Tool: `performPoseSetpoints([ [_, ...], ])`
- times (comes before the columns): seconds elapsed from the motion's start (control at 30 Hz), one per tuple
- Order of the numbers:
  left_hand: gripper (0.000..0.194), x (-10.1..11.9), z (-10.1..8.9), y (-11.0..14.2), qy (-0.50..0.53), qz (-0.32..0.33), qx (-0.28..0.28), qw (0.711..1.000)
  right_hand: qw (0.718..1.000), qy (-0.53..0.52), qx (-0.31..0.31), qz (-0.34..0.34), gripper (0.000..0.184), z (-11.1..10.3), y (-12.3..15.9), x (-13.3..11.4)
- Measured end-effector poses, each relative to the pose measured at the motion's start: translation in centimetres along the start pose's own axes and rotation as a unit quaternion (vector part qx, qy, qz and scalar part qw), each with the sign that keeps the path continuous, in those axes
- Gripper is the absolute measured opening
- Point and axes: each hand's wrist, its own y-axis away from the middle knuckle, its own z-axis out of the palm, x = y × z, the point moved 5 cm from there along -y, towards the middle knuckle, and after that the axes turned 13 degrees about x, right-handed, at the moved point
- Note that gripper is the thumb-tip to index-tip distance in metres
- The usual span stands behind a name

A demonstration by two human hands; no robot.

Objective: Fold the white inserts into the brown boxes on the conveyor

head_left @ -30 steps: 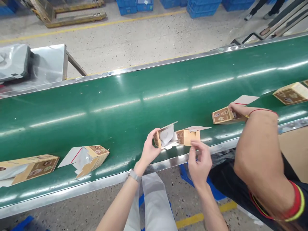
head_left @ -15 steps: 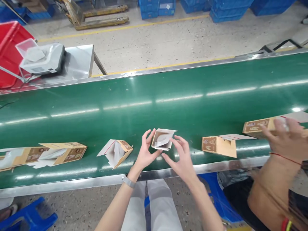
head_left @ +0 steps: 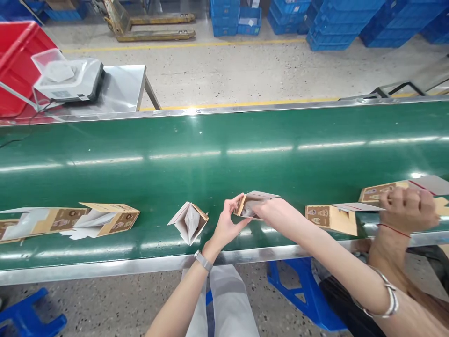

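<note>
A small open cardboard box stands near the belt's front edge, its flaps up and pale paper or lining inside. My left hand grips its left side between thumb and fingers. From the right, my right hand reaches into the open top; the box walls hide its fingers. Left of these hands, another open box with crumpled white lining stands on the belt. A brown and tan box with printed pictures lies to the right.
The green conveyor belt runs across, with more open boxes at left. A co-worker's closed hand is by a box at right. Beyond stand a scale-like device, a red bin and blue crates.
My right hand has moved from beside the box into its opening. The box has shifted and tilted slightly right in my left hand. The co-worker's hand has closed.
</note>
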Motion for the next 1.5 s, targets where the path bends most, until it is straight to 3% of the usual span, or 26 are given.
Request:
performPoseSetpoints([
  [0.1, 0.026, -0.4, 0.5, 0.7, -0.006, 0.011, 0.021, 1.000, 0.986, 0.050, -0.138, -0.082, 0.027, 1.3, 0.2, -0.1],
  [0.2, 0.024, -1.0, 0.8, 1.5, -0.014, 0.027, 0.052, 0.998, 0.980, 0.100, -0.154, -0.073, 0.033, 1.0, 0.3, 0.4],
  [0.3, 0.029, -1.6, 1.2, 2.2, -0.027, 0.040, 0.064, 0.997, 0.981, 0.106, -0.149, -0.058, 0.025, -0.3, 1.6, 0.6],
  [0.37, 0.029, -1.8, 1.3, 2.4, -0.036, 0.047, 0.077, 0.995, 0.992, 0.065, -0.101, -0.025, 0.029, -1.8, 3.6, 0.8],
  [0.43, 0.030, -1.7, 1.4, 2.3, -0.050, 0.061, 0.089, 0.993, 0.999, -0.008, 0.015, 0.044, 0.037, -3.5, 6.4, 1.5],
  [0.5, 0.032, -1.5, 1.5, 2.1, -0.065, 0.099, 0.092, 0.989, 0.970, -0.069, 0.192, 0.136, 0.037, -4.5, 9.7, 3.0],
  [0.53, 0.032, -1.4, 1.6, 2.0, -0.070, 0.125, 0.088, 0.986, 0.951, -0.090, 0.245, 0.166, 0.040, -4.1, 11.2, 3.7],
  [0.6, 0.033, -1.1, 1.9, 1.7, -0.081, 0.176, 0.072, 0.978, 0.942, -0.120, 0.256, 0.183, 0.057, -1.9, 12.8, 4.6],
  [0.7, 0.035, -0.9, 2.5, 1.3, -0.110, 0.228, 0.046, 0.966, 0.947, -0.139, 0.220, 0.185, 0.081, 2.0, 12.7, 5.4],
  [0.77, 0.035, -0.8, 2.9, 1.0, -0.141, 0.248, 0.034, 0.958, 0.941, -0.131, 0.242, 0.196, 0.078, 3.1, 12.1, 5.9],
  [0.87, 0.029, -0.6, 3.9, 0.6, -0.200, 0.257, 0.003, 0.946, 0.935, -0.100, 0.287, 0.182, 0.060, 2.6, 11.6, 6.5],
  [1.03, 0.017, -0.5, 5.5, 0.2, -0.197, 0.213, -0.019, 0.957, 0.950, -0.061, 0.287, 0.104, 0.037, -0.1, 10.8, 7.3],
  [1.17, 0.014, -0.3, 7.2, -0.3, -0.152, 0.153, 0.025, 0.976, 0.944, -0.090, 0.291, 0.128, 0.021, -1.7, 9.3, 7.9],
  [1.27, 0.021, 0.1, 8.4, -0.7, -0.122, 0.093, 0.097, 0.983, 0.910, -0.146, 0.322, 0.219, 0.025, -1.6, 8.4, 8.6],
  [1.37, 0.014, 0.3, 9.4, -1.1, -0.087, 0.032, 0.136, 0.986, 0.851, -0.218, 0.361, 0.312, 0.035, -0.7, 8.2, 9.7],
  [1.4, 0.018, 0.2, 9.6, -1.2, -0.069, 0.009, 0.141, 0.988, 0.835, -0.237, 0.369, 0.331, 0.045, -0.4, 8.2, 10.1],
  [1.5, 0.071, -0.9, 9.9, -2.0, 0.001, -0.070, 0.124, 0.990, 0.818, -0.286, 0.353, 0.354, 0.066, 0.2, 7.9, 11.1],
])
